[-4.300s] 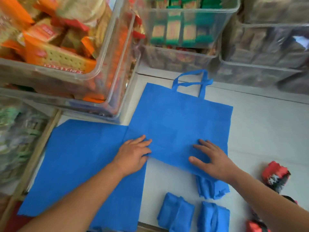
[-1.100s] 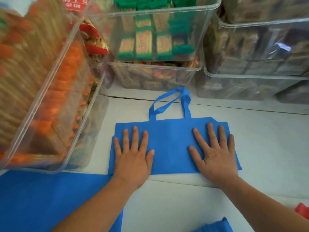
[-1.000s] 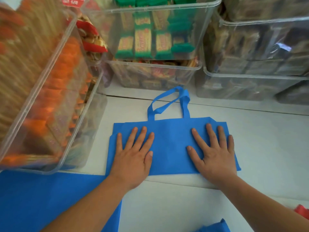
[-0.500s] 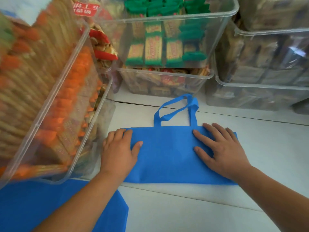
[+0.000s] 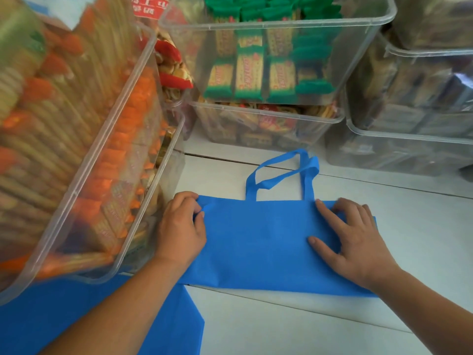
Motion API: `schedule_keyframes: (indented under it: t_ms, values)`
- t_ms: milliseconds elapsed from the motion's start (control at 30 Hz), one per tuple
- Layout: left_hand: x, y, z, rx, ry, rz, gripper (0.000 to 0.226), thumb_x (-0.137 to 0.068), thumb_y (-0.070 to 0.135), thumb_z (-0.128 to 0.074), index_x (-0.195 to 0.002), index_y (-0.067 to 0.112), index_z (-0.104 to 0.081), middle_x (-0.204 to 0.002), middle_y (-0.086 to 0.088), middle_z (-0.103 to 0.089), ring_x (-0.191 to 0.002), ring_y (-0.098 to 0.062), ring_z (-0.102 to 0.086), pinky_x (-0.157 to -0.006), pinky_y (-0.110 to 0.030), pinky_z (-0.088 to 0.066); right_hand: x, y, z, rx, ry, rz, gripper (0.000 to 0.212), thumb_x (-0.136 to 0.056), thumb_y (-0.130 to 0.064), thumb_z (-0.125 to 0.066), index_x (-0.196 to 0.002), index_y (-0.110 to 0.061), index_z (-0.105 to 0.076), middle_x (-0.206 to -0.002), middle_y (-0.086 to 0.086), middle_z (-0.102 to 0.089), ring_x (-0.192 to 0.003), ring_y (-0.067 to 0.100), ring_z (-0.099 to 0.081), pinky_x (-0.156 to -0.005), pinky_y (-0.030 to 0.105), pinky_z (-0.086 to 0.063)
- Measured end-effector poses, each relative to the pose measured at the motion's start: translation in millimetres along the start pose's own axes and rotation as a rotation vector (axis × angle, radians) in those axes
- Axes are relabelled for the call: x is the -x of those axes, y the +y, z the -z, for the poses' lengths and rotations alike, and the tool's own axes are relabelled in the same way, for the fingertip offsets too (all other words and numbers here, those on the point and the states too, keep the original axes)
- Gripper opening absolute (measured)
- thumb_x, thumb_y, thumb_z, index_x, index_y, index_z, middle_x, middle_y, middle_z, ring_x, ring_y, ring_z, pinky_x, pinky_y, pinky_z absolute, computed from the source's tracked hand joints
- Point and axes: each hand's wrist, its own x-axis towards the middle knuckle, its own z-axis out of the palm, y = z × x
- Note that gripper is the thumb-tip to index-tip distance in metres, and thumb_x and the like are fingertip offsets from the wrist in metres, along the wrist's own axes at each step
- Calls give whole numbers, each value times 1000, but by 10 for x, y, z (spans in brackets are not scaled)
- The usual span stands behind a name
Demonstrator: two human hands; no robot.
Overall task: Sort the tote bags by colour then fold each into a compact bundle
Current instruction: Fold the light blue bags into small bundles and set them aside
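Blue tote [image 5: 256, 239] lies folded flat on the white table [image 5: 422, 226], handles [image 5: 308, 185] pointing at the snack bins [image 5: 363, 47]. Left hand [image 5: 179, 226] pinches its left edge, right hand [image 5: 353, 242] just presses down flat, fingers spread.

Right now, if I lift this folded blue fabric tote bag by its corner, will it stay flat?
Probably not: the folded blue fabric tote bag lies thin and flat, its loop handles curl limply, so it should droop and unfold. Likely light, since the left hand pinches a corner with fingertips.
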Motion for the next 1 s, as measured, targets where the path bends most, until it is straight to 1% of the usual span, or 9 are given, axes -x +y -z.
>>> schedule_keyframes:
  t_ms: [133, 267, 367, 433, 533, 667, 800, 900, 1000]
  values:
    - [-53, 46, 12, -125, -9, -42, 8, -92, 15, -70, -91, 17, -62, -98, 4, -57, -87, -22, -55, -65, -40, -52, 98, -108, 54, 230, -97, -246, 89, -85, -84, -39, -150, -22, -44, -148, 8, -41, -141, 40, -34, -115, 59, -25]
    - [-52, 158, -41, -284, 10, -56, 5, -94, 22, -69, -95, 18, -67, -91, 1, -58, -84, -25, -53, -57, -32, -41, 200, -185, 219, 75, -146, -617, 94, -79, -88, -35, -155, -34, -23, -152, -2, -31, -135, 29, -34, -92, 46, -51]
    - [27, 141, -80, -274, 19, -76, 14, -92, 19, -73, -105, 15, -70, -100, -2, -64, -90, -29, -59, -65, -37, -50, 291, -202, 216, 88, -131, -590, 73, -94, -72, -35, -157, -40, -18, -147, -4, -34, -132, 25, -36, -83, 42, -53]
    - [65, 89, -79, -271, 0, -95, 21, -92, 19, -73, -113, 14, -70, -109, -4, -67, -97, -31, -62, -72, -41, -56, 275, -157, 194, 22, -70, -624, 60, -100, -59, -36, -155, -36, -32, -136, -2, -42, -125, 25, -41, -78, 39, -49]
    - [62, 41, -81, -287, -32, -122, 32, -97, 28, -59, -124, 14, -69, -117, -4, -68, -103, -31, -62, -80, -43, -58, 267, -73, 122, -90, 94, -666, 34, -104, -39, -42, -128, -25, -62, -113, -1, -52, -109, 27, -47, -77, 35, -38]
    - [4, 72, -51, -341, -60, -124, 33, -98, 29, -59, -126, 15, -70, -111, -2, -68, -99, -31, -62, -72, -40, -56, 345, -75, 48, -165, 275, -664, 10, -100, -19, -57, -101, -18, -67, -101, -1, -57, -90, 30, -55, -71, 34, -35]
    - [-54, 110, -52, -336, -69, -77, 33, -93, 25, -71, -125, 19, -71, -106, 0, -67, -97, -31, -61, -65, -38, -52, 439, -50, -29, -212, 290, -607, 31, -96, -10, -57, -121, -25, -67, -117, -3, -56, -89, 27, -62, -73, 33, -42]
    - [1, 75, -75, -319, -88, -74, 34, -97, 28, -66, -129, 17, -68, -114, -1, -68, -103, -31, -60, -75, -42, -55, 493, -8, -79, -145, 227, -474, 54, -89, -1, -57, -134, -31, -66, -136, -4, -54, -113, 24, -61, -82, 33, -49]
    - [47, 104, -34, -329, -136, -71, 50, -98, 44, -46, -136, 16, -65, -127, -1, -66, -115, -29, -58, -88, -43, -55, 556, 52, -137, -66, 176, -373, 57, -82, 6, -59, -131, -23, -68, -144, 1, -54, -134, 33, -49, -92, 42, -55]
